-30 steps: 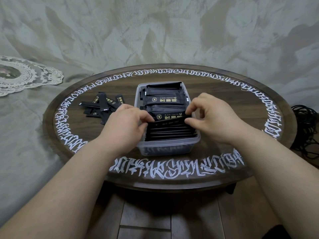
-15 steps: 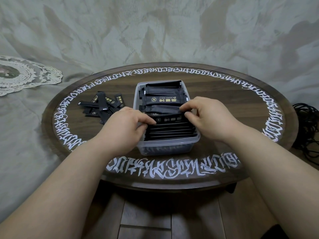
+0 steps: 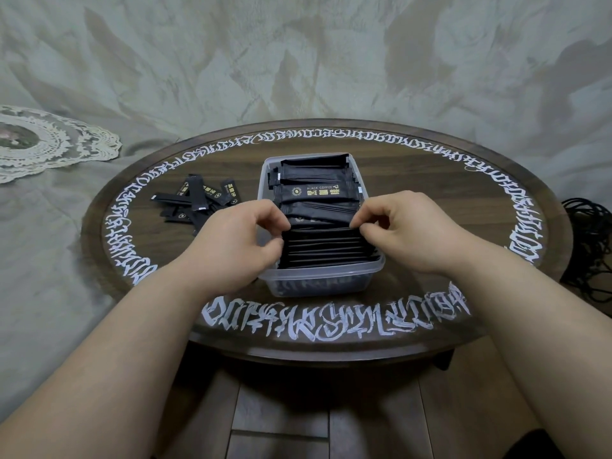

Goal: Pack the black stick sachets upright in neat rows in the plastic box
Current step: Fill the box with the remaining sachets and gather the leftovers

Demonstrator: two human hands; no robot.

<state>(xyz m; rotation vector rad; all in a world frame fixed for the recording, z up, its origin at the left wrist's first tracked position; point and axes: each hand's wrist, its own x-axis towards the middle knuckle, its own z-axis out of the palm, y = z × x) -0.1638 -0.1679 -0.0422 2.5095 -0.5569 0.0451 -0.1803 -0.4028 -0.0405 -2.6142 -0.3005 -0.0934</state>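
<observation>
While both hands work at its ends, one black stick sachet point(image 3: 319, 227) stands on edge across the plastic box point(image 3: 318, 286), at the far end of the upright row point(image 3: 326, 250) that fills the near half of the box. The left hand point(image 3: 238, 246) pinches the sachet's left end between thumb and curled fingers point(image 3: 270, 215); the right hand point(image 3: 407, 231) pinches the right end the same way, its fingers point(image 3: 366, 215) bent down over the top edge. Behind the held sachet, more sachets point(image 3: 314, 190) lie flat or tilted in the far half of the box, one showing gold print and the words "BLACK COFFEE". The box is clear, rectangular and sits at the middle of the desk point(image 3: 430, 200), a dark round wooden top ringed with white lettering. To the left of the box, well apart from it, a loose heap of sachets point(image 3: 198, 202) lies scattered on the desk. Beyond the desk spreads a pale grey-green fabric point(image 3: 298, 61), with a lace doily point(image 3: 49, 144) on it at the far left. A tangle of black cable point(image 3: 589, 246) lies past the desk's right edge, and wooden floor boards point(image 3: 281, 419) show below its near edge.
</observation>
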